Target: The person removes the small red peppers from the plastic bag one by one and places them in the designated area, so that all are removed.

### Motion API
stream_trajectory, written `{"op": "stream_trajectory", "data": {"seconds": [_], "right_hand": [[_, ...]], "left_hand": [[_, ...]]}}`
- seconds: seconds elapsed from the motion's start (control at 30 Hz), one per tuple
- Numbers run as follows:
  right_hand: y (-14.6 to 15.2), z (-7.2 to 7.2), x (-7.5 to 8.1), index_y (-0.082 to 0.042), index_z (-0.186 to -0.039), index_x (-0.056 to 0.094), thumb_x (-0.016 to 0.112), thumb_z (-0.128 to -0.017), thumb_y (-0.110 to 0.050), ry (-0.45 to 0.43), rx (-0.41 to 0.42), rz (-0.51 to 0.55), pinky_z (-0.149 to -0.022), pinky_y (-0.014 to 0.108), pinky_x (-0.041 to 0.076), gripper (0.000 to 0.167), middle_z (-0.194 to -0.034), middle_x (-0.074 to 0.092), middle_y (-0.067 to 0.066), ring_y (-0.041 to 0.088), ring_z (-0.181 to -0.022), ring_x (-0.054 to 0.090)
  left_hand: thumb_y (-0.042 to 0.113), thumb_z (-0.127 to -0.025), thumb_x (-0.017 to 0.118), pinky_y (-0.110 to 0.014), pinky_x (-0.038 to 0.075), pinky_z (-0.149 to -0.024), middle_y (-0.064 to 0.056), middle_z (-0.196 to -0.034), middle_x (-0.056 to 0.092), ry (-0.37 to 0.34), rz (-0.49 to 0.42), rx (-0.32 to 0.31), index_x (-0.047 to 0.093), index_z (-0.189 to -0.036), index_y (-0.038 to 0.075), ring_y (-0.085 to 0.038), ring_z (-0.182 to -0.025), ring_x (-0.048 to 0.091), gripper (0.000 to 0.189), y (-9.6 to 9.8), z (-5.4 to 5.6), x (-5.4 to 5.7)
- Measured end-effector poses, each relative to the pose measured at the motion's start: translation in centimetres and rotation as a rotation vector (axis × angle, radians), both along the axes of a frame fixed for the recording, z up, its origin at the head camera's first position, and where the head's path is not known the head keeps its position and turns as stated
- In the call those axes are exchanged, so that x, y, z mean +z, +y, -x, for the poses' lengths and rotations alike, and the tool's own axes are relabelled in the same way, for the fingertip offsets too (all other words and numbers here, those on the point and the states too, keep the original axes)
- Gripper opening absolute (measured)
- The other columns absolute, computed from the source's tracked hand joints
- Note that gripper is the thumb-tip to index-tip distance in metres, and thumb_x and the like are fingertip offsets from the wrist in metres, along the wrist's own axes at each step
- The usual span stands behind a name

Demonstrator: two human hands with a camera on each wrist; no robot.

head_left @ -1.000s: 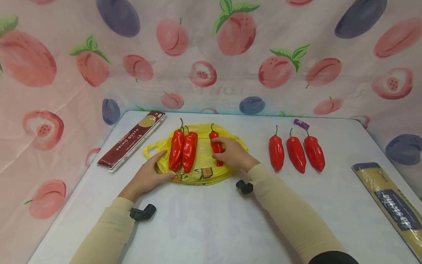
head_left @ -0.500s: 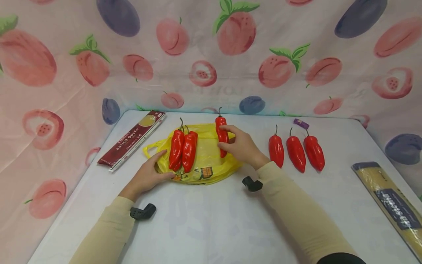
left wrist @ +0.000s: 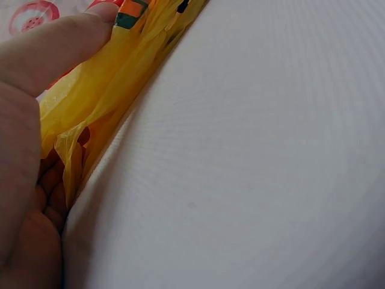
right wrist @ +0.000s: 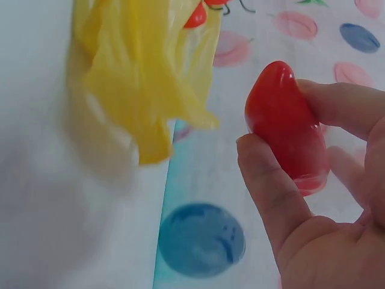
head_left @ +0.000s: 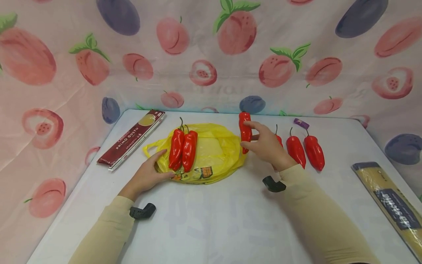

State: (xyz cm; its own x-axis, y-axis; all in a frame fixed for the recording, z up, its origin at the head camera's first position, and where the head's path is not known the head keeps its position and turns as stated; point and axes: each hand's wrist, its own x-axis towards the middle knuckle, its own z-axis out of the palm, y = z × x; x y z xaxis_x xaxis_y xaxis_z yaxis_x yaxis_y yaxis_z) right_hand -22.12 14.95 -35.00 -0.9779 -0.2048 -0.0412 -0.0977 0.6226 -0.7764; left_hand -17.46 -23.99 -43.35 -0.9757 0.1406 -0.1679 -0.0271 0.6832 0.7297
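Upright between the thumb and fingers of my right hand [head_left: 267, 146] is a red pepper [head_left: 244, 126], held above the table just right of a yellow plastic bag [head_left: 212, 150]. The right wrist view shows that red pepper [right wrist: 286, 129] pinched, its tip towards the camera. My left hand [head_left: 145, 178] holds the bag's left side. In the left wrist view its thumb [left wrist: 66, 45] lies on the plastic, with curled fingers partly behind it. Two red peppers [head_left: 189, 151] lie side by side on the bag's left part.
Right of the bag lie two red peppers [head_left: 314, 153] and another one mostly behind my right hand. A small purple packet [head_left: 301, 123] is behind them. A maroon spaghetti packet [head_left: 132, 141] lies at the left, a gold pasta packet [head_left: 389, 205] at the right edge.
My right hand has lifted the red pepper off the bag and carried it to the right, past the bag's edge. The left hand has stayed in place.
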Motion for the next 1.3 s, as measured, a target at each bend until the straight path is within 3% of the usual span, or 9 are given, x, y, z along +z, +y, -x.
{"op": "stream_trajectory", "data": {"seconds": [0.37,0.57,0.9,1.3], "right_hand": [[3.3,-0.5,-0.9,-0.02,-0.157,0.033,0.075,-0.091,-0.028,-0.054,-0.077,-0.117,-0.08,0.048,0.059,0.079,-0.139,0.048,0.017,0.037,-0.119,0.05],[3.3,-0.8,-2.1,-0.019,-0.156,0.035,0.076,-0.09,-0.025,-0.093,-0.071,-0.132,-0.075,0.041,0.06,0.078,-0.135,0.05,0.018,0.036,-0.115,0.051],[3.0,-0.7,-3.9,-0.015,-0.155,0.038,0.076,-0.09,-0.025,-0.111,-0.042,-0.131,-0.078,0.041,0.06,0.076,-0.136,0.052,0.019,0.038,-0.119,0.053],[2.3,-0.7,-4.7,-0.014,-0.154,0.038,0.075,-0.09,-0.022,-0.136,-0.043,-0.125,-0.081,0.043,0.06,0.074,-0.137,0.05,0.018,0.037,-0.12,0.051]], "left_hand": [[0.056,-0.078,0.079,-0.065,0.026,-0.112,-0.017,-0.158,0.033,0.005,0.01,0.011,0.028,-0.159,0.016,-0.041,-0.144,0.028,0.104,0.0,-0.2,0.2],[0.054,-0.079,0.079,-0.065,0.026,-0.112,-0.018,-0.159,0.031,0.003,0.009,0.021,0.027,-0.159,0.015,-0.041,-0.144,0.027,0.103,0.0,-0.3,0.2],[0.053,-0.08,0.079,-0.065,0.027,-0.111,-0.019,-0.158,0.031,0.009,0.007,0.02,0.026,-0.159,0.014,-0.042,-0.144,0.027,0.103,0.1,-0.3,0.1],[0.054,-0.079,0.079,-0.065,0.027,-0.111,-0.019,-0.158,0.032,0.017,0.01,0.015,0.026,-0.159,0.014,-0.041,-0.144,0.028,0.104,0.1,-0.2,0.1]]}}
